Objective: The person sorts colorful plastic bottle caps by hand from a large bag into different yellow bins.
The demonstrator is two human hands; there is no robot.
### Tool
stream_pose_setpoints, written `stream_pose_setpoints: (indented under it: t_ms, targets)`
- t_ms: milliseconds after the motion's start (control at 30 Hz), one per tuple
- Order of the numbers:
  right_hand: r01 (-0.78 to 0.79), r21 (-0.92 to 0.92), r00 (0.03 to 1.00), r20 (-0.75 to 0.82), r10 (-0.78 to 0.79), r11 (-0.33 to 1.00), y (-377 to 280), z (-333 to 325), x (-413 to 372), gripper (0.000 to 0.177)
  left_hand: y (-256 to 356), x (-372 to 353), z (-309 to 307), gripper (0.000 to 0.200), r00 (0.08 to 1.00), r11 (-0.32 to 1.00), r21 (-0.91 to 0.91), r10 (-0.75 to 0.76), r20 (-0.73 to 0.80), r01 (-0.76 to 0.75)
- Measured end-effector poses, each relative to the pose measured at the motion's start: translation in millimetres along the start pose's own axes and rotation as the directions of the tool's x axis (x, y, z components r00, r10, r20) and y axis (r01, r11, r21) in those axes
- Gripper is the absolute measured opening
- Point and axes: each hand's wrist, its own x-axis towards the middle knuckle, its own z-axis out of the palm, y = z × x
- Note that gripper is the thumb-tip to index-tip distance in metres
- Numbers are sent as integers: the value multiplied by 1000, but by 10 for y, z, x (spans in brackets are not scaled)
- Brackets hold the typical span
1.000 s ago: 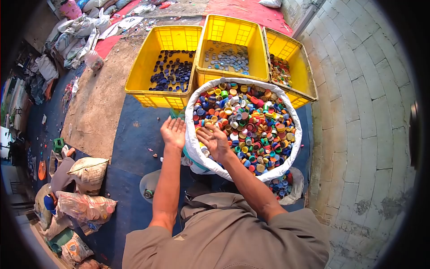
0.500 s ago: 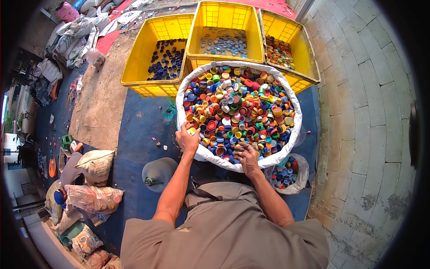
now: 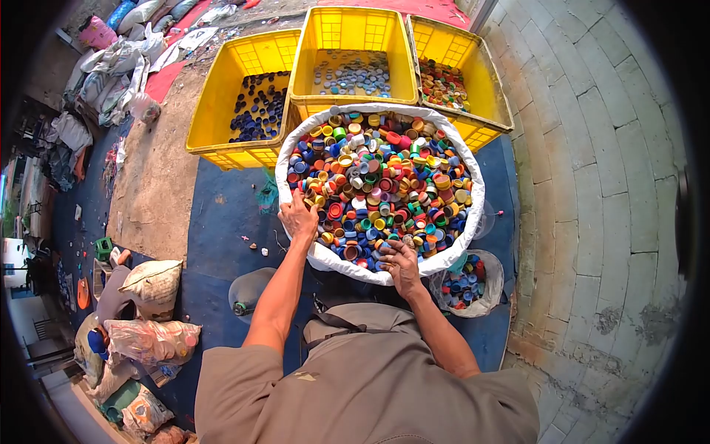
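- The blue floor mat (image 3: 222, 222) carries everything. Pale paving runs along the person's right.
- Three yellow crates stand side by side at the far end. The left crate (image 3: 214, 96) holds dark blue caps, the middle crate (image 3: 347, 29) pale blue and grey ones, and the right crate (image 3: 484, 111) a red and green mix.
- The white sack (image 3: 333, 260) sits straight ahead of the person, between the body and the crates. Its far rim touches the middle crate. The mouth is roughly round and a little wider from side to side.
- A small clear bag (image 3: 494, 285) of caps sits just beside the sack on the right, near the person's right forearm.
- The left hand (image 3: 299, 216) rests on the sack's near-left rim, fingers pointing into the heap. It is the hand nearer the left crate.
- The right hand (image 3: 401, 263) lies at the near rim with its fingers curled down among the caps. It is the hand nearer the small bag.
- The hands are well apart. I cannot tell whether either one has closed on a cap.
- The mixed caps (image 3: 384, 177) fill the sack to the brim, all of them lying ahead of both hands.
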Motion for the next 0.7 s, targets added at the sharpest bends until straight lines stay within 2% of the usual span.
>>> stream_pose_setpoints:
  t_ms: [167, 300, 400, 433, 467, 500, 533, 567, 633, 700]
  targets:
    - [-21, 4, 1000, 0, 21, 1000, 45, 33, -20, 43, 19, 9, -4, 64, 1000, 1000, 26, 14, 10, -14]
    - [-29, -2, 1000, -2, 29, 1000, 43, 32, 50, 44, 34, -28, -55, 62, 1000, 998, -56, 15, -25, -16]
    - [22, -102, 999, -25, -25, 995, 9, 49, 210, 44, 62, -48, -156, 53, 997, 947, -321, 10, -81, -35]
    - [55, -287, 994, -73, -79, 956, -89, 138, 237, 41, 84, -54, -203, 48, 995, 789, -608, -99, 27, 95]
    - [168, -369, 979, -49, -200, 914, -80, 152, 380, 40, 112, -67, -246, 44, 973, 536, -814, -164, 162, 226]
    - [276, -444, 949, -16, -315, 852, -75, 172, 528, 39, 149, -91, -331, 40, 935, 220, -914, -179, 307, 342]
    - [335, -545, 919, 11, -393, 769, -179, 265, 618, 37, 185, -149, -497, 29, 860, -130, -868, -126, 494, 480]
    - [369, -628, 892, 30, -452, 685, -259, 373, 747, 38, 174, -232, -573, 26, 837, -318, -800, -39, 546, 508]
    - [370, -795, 861, 101, -498, 480, -481, 624, 963, 41, 144, -391, -597, 28, 803, -547, -660, 39, 594, 515]
    - [446, -873, 752, 244, -612, 200, -462, 689, 1370, 45, 100, -569, -626, 28, 734, -646, -522, 87, 674, 556]
